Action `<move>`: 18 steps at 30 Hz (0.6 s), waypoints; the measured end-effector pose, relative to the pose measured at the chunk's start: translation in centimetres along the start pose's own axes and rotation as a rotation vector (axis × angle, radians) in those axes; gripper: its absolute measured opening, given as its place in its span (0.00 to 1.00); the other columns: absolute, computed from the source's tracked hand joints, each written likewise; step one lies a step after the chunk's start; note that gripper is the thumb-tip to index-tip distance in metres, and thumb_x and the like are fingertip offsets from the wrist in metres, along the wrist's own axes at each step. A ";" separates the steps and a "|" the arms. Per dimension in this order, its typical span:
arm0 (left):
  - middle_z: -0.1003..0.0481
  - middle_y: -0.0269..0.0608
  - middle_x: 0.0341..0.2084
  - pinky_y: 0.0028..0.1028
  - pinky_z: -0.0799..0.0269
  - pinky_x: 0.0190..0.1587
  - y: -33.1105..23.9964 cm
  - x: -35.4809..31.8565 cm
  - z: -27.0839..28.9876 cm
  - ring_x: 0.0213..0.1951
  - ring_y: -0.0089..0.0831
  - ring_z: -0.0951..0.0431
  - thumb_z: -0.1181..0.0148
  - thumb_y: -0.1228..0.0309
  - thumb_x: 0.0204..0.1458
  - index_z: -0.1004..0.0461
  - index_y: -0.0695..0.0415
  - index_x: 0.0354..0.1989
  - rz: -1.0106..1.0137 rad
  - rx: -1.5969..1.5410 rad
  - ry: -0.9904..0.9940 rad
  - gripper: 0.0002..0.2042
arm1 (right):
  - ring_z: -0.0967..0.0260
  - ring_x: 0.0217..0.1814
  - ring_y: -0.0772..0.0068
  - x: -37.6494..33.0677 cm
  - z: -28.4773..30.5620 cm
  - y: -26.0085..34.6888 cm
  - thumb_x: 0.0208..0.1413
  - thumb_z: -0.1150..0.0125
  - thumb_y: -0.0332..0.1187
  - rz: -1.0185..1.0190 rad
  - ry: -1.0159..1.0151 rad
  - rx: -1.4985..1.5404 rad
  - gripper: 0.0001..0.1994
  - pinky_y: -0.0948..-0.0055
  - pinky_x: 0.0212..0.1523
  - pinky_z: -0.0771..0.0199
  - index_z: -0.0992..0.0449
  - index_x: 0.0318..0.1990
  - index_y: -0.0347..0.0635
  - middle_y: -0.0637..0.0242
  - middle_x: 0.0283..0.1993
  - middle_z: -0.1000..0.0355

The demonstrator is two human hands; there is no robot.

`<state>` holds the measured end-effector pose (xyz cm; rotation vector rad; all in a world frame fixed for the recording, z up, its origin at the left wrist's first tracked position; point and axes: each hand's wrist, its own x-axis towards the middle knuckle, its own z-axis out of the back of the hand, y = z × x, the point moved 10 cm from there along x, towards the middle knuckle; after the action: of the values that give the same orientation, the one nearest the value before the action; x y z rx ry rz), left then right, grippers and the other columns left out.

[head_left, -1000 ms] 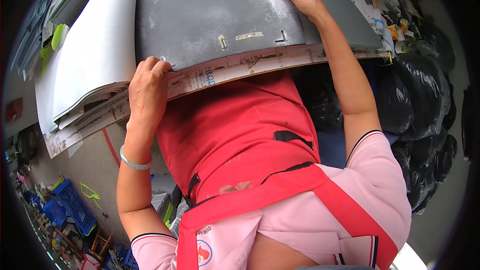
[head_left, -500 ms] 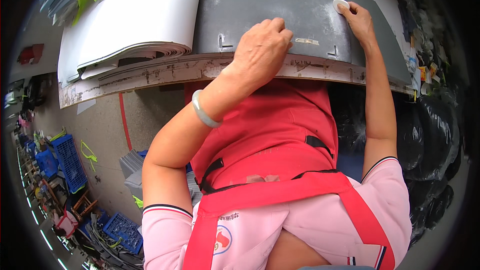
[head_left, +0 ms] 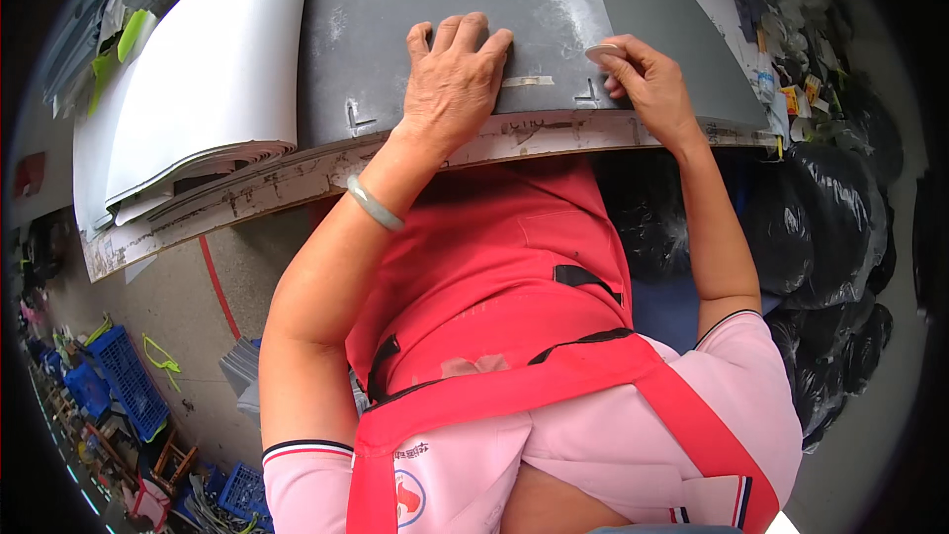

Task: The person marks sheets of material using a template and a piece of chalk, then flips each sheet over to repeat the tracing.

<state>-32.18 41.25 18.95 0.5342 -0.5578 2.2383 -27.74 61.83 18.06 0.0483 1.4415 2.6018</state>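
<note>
On the table lies a dark grey template board (head_left: 395,0) with corner-shaped slots, white dusty smears and a pale strip of tape (head_left: 527,81). It rests on a larger grey sheet (head_left: 682,30) that shows at its right. My left hand (head_left: 455,79) lies on the board with fingers spread and bent, fingertips pressing down beside the tape. Between thumb and fingers my right hand (head_left: 652,89) pinches a round white disc (head_left: 601,51), apparently tailor's chalk, tilted near the board's right edge. I cannot tell whether the disc touches the board.
White-faced sheets (head_left: 217,59) are folded over in a thick stack at the left. The worn table edge (head_left: 415,150) runs before me. Black plastic bags (head_left: 830,218) stand at the right, and blue crates (head_left: 129,381) on the floor at the left.
My left hand has gone from a loose fist to spread fingers on the board. My right hand has drawn the disc nearer to me and tilted it. The whole view has shifted.
</note>
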 end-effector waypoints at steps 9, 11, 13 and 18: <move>0.32 0.39 0.59 0.65 0.48 0.66 0.2 0.4 -1.7 0.66 0.43 0.36 0.47 0.65 0.62 0.28 0.42 0.60 0.061 0.052 0.119 0.17 | 0.27 0.35 0.60 -3.1 -0.1 3.0 0.60 0.38 0.30 0.238 0.047 -0.332 0.07 0.67 0.39 0.29 0.19 0.43 0.40 0.58 0.34 0.26; 0.32 0.39 0.59 0.65 0.48 0.66 0.2 0.4 -1.7 0.66 0.43 0.36 0.47 0.65 0.62 0.28 0.42 0.60 0.064 0.053 0.121 0.17 | 0.28 0.37 0.52 -3.1 -0.9 4.0 0.60 0.38 0.30 0.306 0.096 -0.431 0.05 0.63 0.39 0.28 0.21 0.39 0.38 0.57 0.35 0.27; 0.32 0.38 0.59 0.64 0.47 0.66 0.1 0.4 -1.7 0.66 0.43 0.35 0.47 0.65 0.62 0.28 0.42 0.60 0.063 0.056 0.115 0.17 | 0.28 0.37 0.50 -3.0 -1.3 4.2 0.60 0.39 0.31 0.340 0.112 -0.468 0.06 0.61 0.39 0.28 0.22 0.37 0.38 0.56 0.35 0.27; 0.31 0.38 0.59 0.64 0.47 0.66 0.1 0.1 -1.6 0.66 0.42 0.35 0.46 0.65 0.62 0.27 0.42 0.60 0.068 0.068 0.102 0.17 | 0.28 0.32 0.62 -2.8 -0.9 4.7 0.62 0.39 0.31 0.378 0.124 -0.691 0.07 0.67 0.36 0.29 0.24 0.39 0.34 0.58 0.32 0.29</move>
<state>-32.67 42.08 17.67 0.4377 -0.4553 2.3413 -25.68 58.19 21.67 0.0786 0.5191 3.3157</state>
